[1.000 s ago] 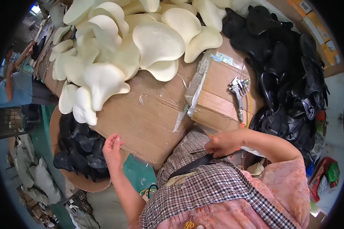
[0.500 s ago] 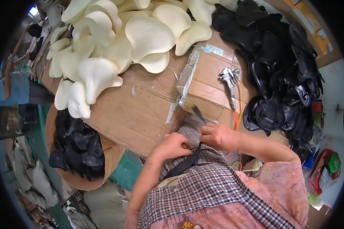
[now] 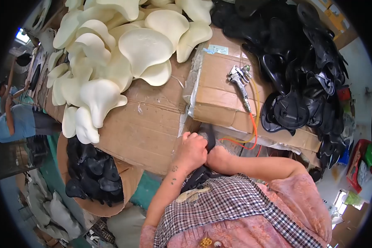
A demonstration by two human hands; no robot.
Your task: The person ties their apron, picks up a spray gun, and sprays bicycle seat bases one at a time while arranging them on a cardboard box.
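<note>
Both of my hands are together at the waist of the checked apron, in front of the cardboard-covered table. My left hand is closed on a black cloth strap, its knuckles facing up. Close against it on the right, my right hand is closed at the same strap, its fingertips hidden. A loose part of the strap sticks up between the hands, and dark cloth bunches below them.
Cream foam pieces pile up at the back left. A spray gun with hoses lies on a cardboard box. Black plastic parts heap at the right; more black pieces fill a carton. A co-worker is at far left.
My left hand came in from the left to the strap, and both hands are now closer together. The strap has bunched between them. The view has shifted.
</note>
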